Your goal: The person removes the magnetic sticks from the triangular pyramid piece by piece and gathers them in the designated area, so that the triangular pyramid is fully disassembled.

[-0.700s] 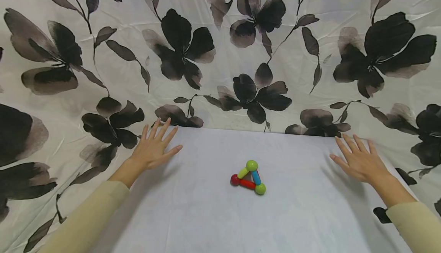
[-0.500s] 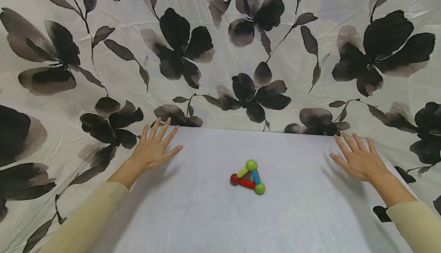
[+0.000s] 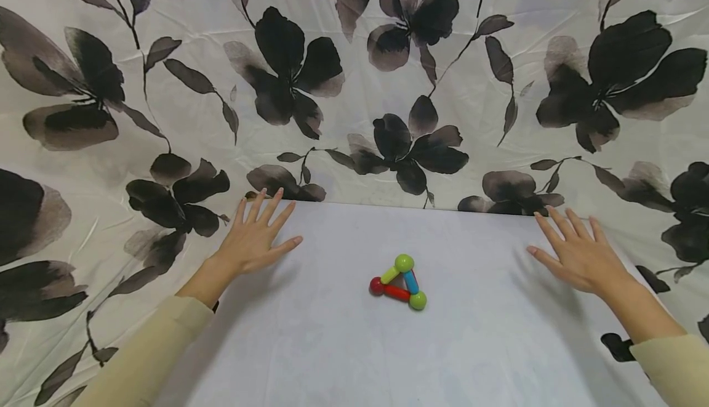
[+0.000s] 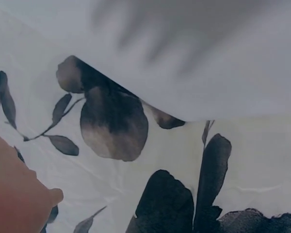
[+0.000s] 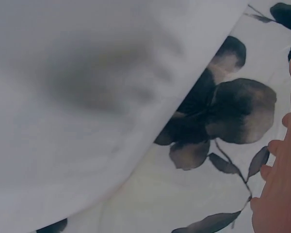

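Both hands empty, fingers spread; ball-and-rod triangle flat on the white tabletop between them.
Left hand is over the tabletop's far-left corner, right hand over the far-right, palms down, shadows falling on the white. Triangle sits near mid-table, well apart from both: red ball at left, green balls at far and near corners, blue rod joining those two. Floral cloth behind.
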A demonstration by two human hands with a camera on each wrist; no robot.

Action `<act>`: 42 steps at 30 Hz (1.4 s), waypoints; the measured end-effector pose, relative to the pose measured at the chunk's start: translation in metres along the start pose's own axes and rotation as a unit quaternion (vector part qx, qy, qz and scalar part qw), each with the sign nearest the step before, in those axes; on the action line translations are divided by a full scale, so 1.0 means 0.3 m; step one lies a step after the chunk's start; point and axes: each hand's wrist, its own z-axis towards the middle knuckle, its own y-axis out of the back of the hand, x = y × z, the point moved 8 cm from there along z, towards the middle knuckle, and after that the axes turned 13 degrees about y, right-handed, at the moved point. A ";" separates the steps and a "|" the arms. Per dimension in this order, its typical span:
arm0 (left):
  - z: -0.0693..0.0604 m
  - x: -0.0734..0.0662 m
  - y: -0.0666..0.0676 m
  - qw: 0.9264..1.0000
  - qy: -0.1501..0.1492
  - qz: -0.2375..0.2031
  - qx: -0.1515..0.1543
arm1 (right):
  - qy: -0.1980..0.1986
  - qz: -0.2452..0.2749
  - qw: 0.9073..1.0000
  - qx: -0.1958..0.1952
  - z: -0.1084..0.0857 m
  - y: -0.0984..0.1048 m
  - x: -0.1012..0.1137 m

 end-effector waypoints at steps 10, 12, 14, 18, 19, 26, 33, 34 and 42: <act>-0.013 -0.039 -0.002 1.000 -0.005 -0.016 -0.001 | 0.036 0.000 0.999 -0.028 0.018 0.048 0.104; -0.019 -0.052 -0.003 1.000 -0.009 -0.019 -0.001 | 0.043 -0.002 0.999 -0.028 0.020 0.046 0.126; -0.025 -0.068 -0.006 1.000 -0.012 -0.021 0.003 | 0.051 -0.003 0.998 -0.031 0.021 0.046 0.150; -0.035 -0.102 -0.013 1.000 -0.020 -0.022 0.007 | 0.068 -0.002 0.997 -0.043 0.029 0.049 0.194; -0.037 -0.110 -0.014 0.999 -0.022 -0.022 0.008 | 0.071 0.001 0.996 -0.046 0.032 0.051 0.204; -0.052 -0.162 -0.009 0.998 -0.040 -0.037 -0.002 | 0.084 0.040 0.994 -0.056 0.053 0.068 0.260; -0.059 -0.202 -0.015 0.997 -0.056 -0.051 -0.011 | 0.098 0.059 0.991 -0.064 0.071 0.067 0.312; -0.060 -0.208 -0.016 0.997 -0.058 -0.052 -0.013 | 0.100 0.061 0.991 -0.063 0.072 0.065 0.320; -0.072 -0.260 -0.028 0.994 -0.079 -0.077 -0.027 | 0.113 0.082 0.987 -0.074 0.087 0.056 0.377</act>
